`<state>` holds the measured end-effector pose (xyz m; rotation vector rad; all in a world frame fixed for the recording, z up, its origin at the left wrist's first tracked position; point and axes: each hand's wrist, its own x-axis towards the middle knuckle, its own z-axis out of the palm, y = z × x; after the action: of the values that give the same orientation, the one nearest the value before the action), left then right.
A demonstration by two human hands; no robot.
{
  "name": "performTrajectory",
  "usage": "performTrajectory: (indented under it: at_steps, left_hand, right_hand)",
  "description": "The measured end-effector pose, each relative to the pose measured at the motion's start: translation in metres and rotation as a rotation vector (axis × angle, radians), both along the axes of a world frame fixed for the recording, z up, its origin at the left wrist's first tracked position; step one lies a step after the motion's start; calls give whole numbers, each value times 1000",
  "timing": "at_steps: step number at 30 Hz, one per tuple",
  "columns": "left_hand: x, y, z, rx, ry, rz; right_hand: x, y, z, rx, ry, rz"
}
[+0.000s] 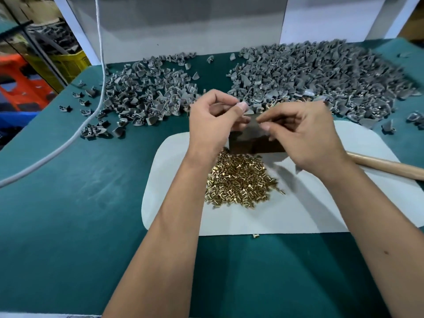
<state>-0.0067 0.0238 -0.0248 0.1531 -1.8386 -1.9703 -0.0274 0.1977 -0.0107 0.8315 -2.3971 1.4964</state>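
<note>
**Step in hand: seating a rivet in a part**

1. Hold the grey part (250,113) steady in the left hand (213,118). It is pinched there between thumb and curled fingers, raised above the dark block (254,143) and not resting on it.
2. Bring the rivet in with the right hand (305,136). Thumb and forefinger are closed tip to tip against the part's near edge. What they hold is probably a single rivet, but it is too small to confirm in this view.
3. Line the shank up with the hole before pushing. A tilted entry is likely to jam or drop the rivet.
4. Keep the work over the white mat (298,214), so that a dropped rivet lands near the brass rivets (241,180) heaped just below the hands (one stray already lies at the mat's near edge).

**Hand pose**

Both forearms reach forward and converge, and the wrists stand apart over the mat. The fingertips meet at the part. Both palms face inward with the remaining fingers loosely curled.

**Surroundings**

Heaps of similar grey pieces lie beyond the hands: the left heap (142,92) and the larger right heap (309,74). A wooden handle (385,166) lies on the mat under the right wrist, untouched.
</note>
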Motion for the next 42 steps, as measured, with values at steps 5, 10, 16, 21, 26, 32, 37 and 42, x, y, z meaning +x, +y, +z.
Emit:
performTrajectory:
  at_steps: [5,10,16,21,26,32,37,42]
  left_hand:
    - [3,7,2,-31,61,-144]
    - [5,11,0,17,28,-248]
    - [3,5,-1,82,7,-334]
    - [3,4,-2,95,-2,-342]
    - [2,3,-3,92,-6,-354]
    - [3,6,-2,98,-8,-367]
    - [4,7,-1,98,-22,-375]
    - [5,6,-1,82,-32,-385]
  right_hand:
    - [-1,-1,-6,-86,51,-40]
    - [-3,0,-10,-139,120,-104]
    - [-3,1,-10,-140,177,-128]
    - [-2,1,-10,-138,209,-146]
    - [-2,1,-10,-121,225,-159]
    - [0,-2,-12,-64,248,-177]
    - [-1,0,-10,-7,265,-170]
    - [-1,1,-10,19,270,-143]
